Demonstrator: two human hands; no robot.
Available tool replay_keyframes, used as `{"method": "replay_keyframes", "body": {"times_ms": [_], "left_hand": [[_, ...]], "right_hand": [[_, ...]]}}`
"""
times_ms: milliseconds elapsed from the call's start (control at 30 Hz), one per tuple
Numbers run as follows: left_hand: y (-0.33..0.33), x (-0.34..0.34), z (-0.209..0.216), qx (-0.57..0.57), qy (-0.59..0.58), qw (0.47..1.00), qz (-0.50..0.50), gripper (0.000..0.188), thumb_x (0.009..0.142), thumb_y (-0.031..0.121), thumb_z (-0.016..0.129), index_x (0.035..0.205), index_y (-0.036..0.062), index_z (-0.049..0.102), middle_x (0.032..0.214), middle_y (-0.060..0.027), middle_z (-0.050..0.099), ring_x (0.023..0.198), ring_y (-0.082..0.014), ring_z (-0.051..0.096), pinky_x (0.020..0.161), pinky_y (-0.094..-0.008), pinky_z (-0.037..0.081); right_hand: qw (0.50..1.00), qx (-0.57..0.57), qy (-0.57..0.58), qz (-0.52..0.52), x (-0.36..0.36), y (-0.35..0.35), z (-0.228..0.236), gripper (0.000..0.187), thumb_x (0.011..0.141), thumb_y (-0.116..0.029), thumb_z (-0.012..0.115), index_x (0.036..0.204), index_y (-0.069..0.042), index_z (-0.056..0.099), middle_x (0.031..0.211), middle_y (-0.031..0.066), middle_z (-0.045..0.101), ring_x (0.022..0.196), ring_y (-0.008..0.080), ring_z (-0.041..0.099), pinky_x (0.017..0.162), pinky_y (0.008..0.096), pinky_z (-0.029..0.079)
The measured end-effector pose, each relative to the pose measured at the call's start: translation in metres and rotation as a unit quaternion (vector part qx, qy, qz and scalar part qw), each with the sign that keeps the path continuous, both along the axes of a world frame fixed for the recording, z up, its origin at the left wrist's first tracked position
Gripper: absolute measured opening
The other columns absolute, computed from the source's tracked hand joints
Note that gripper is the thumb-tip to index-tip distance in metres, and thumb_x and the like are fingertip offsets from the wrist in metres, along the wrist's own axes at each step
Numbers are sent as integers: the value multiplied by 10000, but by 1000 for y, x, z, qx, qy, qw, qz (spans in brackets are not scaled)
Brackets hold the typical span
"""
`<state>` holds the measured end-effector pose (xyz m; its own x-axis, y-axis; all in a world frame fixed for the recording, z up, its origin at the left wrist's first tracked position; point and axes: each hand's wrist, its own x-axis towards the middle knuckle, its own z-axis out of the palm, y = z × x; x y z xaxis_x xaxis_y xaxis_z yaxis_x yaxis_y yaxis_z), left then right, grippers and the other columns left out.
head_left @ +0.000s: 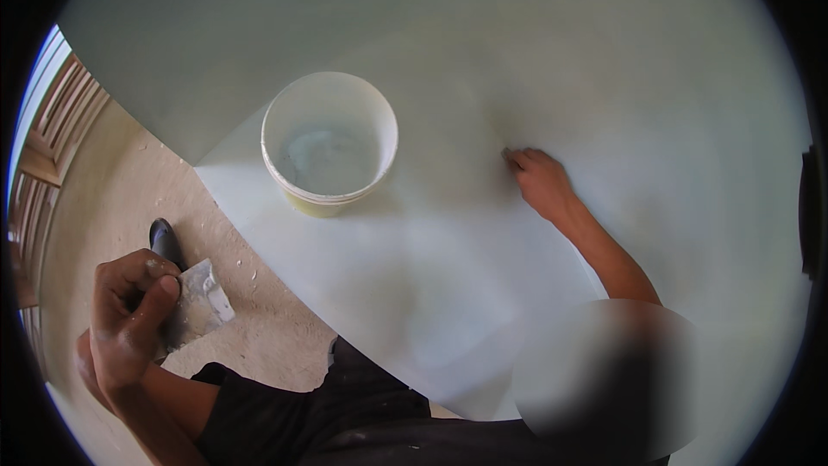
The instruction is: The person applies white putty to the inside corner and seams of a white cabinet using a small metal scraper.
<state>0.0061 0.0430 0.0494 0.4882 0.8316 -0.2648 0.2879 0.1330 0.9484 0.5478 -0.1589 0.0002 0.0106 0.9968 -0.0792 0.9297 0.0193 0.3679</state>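
Note:
At the lower left my left hand [129,315] is closed, pinching a flat, greyish putty scraper [200,304] between thumb and fingers. White paste is smeared on the scraper, and white specks mark the fingers. My right hand [542,183] reaches out over the pale, smooth surface [448,293], its fingers curled together and their tips close to or touching it. Whether a small thing sits in those fingertips I cannot make out. Between the hands, farther away, a white plastic bucket [329,198] stands upright on the pale surface, with a little whitish material at its bottom.
A dusty, light brown floor [267,328] with pale flakes lies to the left, beyond the surface's edge. A black shoe [166,242] shows there behind my left hand. Brown slatted woodwork [52,138] stands at the far left.

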Motion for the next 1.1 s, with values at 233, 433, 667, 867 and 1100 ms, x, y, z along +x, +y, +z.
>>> {"method": "replay_keyframes", "body": {"times_ms": [233,433,667,867,1100], "left_hand": [[-4,4,33,3,13,1000,-28,144,958,138,651,894,12,624,778,24,572,705,-42,481,638,-223,373],[5,-6,28,-13,-28,997,-77,107,965,70,638,900,-13,619,788,2,584,689,-52,502,633,-228,416],[8,1,28,4,-25,996,-90,152,969,120,628,863,11,612,761,40,556,697,-31,473,623,-217,360],[1,15,24,-9,-46,998,-28,94,958,95,643,953,3,626,815,9,583,728,-60,506,669,-232,408],[0,-11,21,1,37,999,8,173,939,6,656,1101,-21,603,941,-50,627,821,-87,563,762,-229,458]], "right_hand": [[999,-7,29,-39,15,-102,17,300,803,30,629,1097,35,685,991,67,616,938,235,604,812,361,547],[996,-82,-16,9,18,-144,33,270,771,7,641,1033,4,708,985,57,631,968,232,603,823,378,527],[987,44,-114,107,-5,-1,49,142,796,-32,626,893,-60,725,993,49,667,987,215,601,843,342,482],[994,-39,-72,73,-4,55,28,80,797,-15,625,778,-51,694,965,58,675,966,244,620,830,371,536],[993,-113,-24,6,7,-21,31,126,817,-1,617,891,-32,714,979,67,664,938,255,630,810,387,560]]}}
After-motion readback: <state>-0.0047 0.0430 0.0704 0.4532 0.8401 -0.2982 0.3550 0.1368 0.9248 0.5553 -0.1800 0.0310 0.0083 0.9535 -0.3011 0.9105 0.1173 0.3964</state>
